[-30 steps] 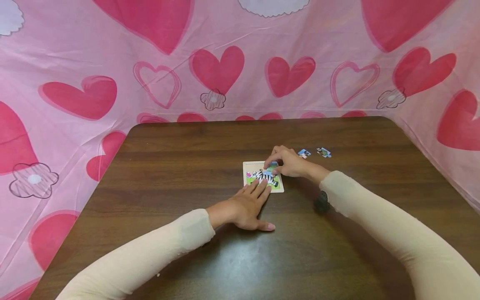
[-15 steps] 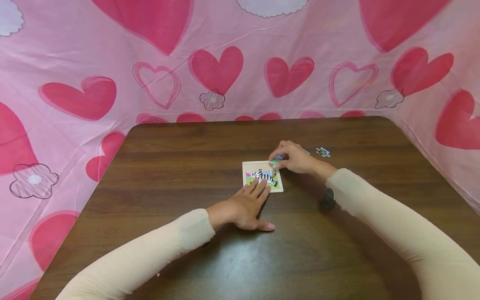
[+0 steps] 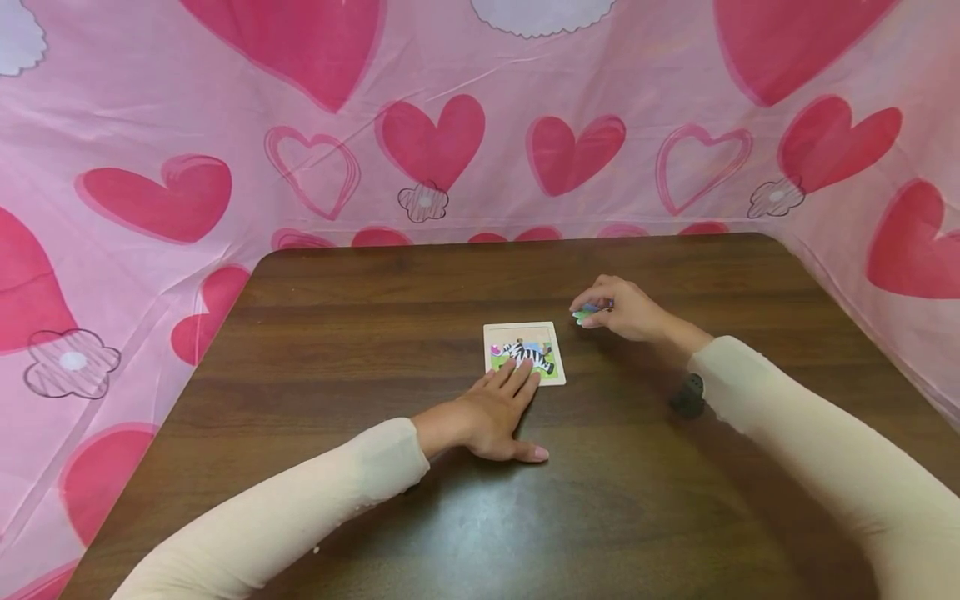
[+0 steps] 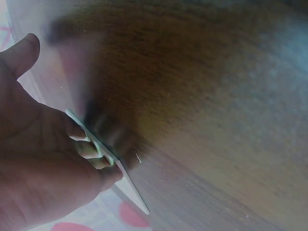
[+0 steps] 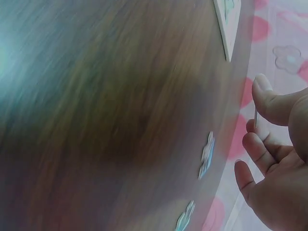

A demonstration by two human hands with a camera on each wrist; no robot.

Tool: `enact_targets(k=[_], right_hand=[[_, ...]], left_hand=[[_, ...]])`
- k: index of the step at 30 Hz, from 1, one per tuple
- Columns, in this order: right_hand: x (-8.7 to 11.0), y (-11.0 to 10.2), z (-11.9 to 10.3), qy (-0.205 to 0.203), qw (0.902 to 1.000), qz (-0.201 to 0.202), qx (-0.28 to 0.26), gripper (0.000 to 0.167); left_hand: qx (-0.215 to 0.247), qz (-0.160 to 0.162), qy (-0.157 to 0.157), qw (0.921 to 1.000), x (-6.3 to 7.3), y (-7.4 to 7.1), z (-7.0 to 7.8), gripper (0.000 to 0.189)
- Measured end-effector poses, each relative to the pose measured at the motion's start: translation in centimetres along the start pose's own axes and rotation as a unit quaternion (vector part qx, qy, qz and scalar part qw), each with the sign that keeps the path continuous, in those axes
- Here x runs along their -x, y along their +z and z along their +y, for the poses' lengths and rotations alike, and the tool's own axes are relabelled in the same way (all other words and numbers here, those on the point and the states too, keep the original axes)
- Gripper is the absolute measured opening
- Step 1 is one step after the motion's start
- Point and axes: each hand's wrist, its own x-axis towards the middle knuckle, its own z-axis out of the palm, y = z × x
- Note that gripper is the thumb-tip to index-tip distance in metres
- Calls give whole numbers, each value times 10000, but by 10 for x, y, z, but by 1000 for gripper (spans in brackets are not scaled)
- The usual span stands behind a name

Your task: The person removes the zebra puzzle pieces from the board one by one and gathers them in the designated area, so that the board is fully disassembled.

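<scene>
We see a small puzzle board (image 3: 511, 332) lying flat on the table (image 3: 360, 325), about midway between the left and right edges and toward the far edge. Our left hand (image 3: 491, 417) is spread, thumb stretched to the side, and its fingers rest over the board's near edge; we suppose this keeps the light board from sliding. A zebra picture (image 3: 534, 358) shows beyond our fingertips, while the upper part of the board is plain beige.

Our right hand (image 3: 628, 310) is beside the board, toward the far right corner of the table. It pinches one puzzle piece (image 3: 585, 315) between thumb and finger, probably because such a thin piece is easiest to control by its borders. In the right wrist view, two loose pieces (image 5: 207, 156) lie near this hand, apart from the board, perhaps to stay within easy reach.
</scene>
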Motion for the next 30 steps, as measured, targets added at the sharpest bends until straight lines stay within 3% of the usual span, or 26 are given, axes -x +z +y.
enact_targets(k=[7,17,24,30], right_hand=[[13,-15,16,430,9988,123,220,24],[34,-43,39,676,9944,296,762,23],[50,-69,63,1390,9771,456,1544,25],[60,-78,80,1999,9689,387,1406,29]], left_hand=[[-16,17,27,10000,0,0,0,103],[-46,-11,19,10000,2,0,1,103],[-60,-8,-9,10000,1,0,1,103],[-35,-23,1,10000,0,0,0,104]])
